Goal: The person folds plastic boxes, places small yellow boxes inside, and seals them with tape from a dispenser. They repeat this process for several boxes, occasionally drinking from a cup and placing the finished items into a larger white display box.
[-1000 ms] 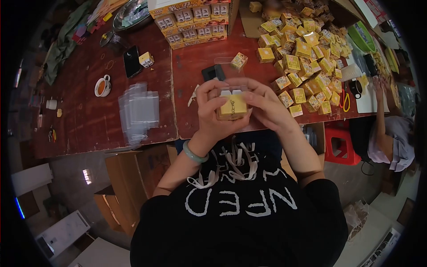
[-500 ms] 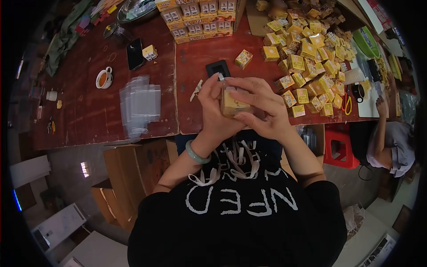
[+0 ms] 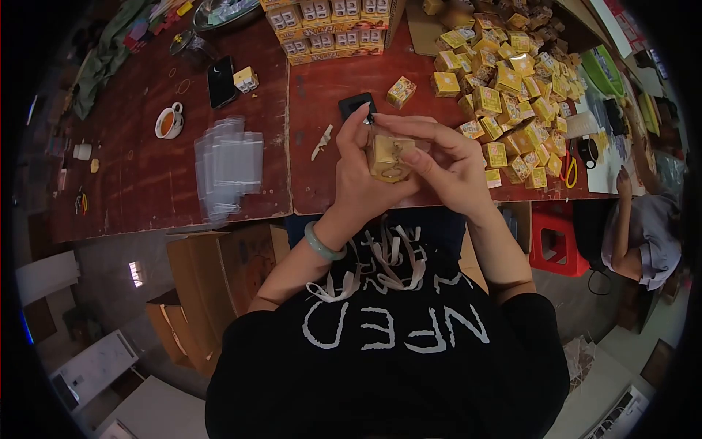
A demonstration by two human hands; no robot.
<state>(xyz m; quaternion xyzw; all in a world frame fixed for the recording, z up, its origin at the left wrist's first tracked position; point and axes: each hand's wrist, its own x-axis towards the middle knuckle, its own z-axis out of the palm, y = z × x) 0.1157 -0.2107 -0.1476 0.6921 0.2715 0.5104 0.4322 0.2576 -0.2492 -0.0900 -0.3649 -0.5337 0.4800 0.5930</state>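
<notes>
Between both hands, above the table's front edge, is a small yellow box (image 3: 385,162) with a glossy surface that looks like clear film. My left hand (image 3: 356,175), a pale green bangle on its wrist, grips the box from the left side. From the right, my right hand (image 3: 462,170) holds it too, with the thumb pressed on its near face and the fingers over the far edge. A black square item (image 3: 356,106) lies on the table just beyond the fingertips. To the left rests a stack of clear plastic bags (image 3: 232,164).
A heap of yellow boxes (image 3: 512,102) covers the right of the red table (image 3: 307,172). Display cartons (image 3: 325,33) stand at the back. Further left are a phone (image 3: 221,82) and a cup (image 3: 169,121). Another person's arm (image 3: 623,212) shows at far right.
Both hands have shifted slightly right with the box, which has turned a little. The right thumb has moved up onto its face. The view has tilted slightly.
</notes>
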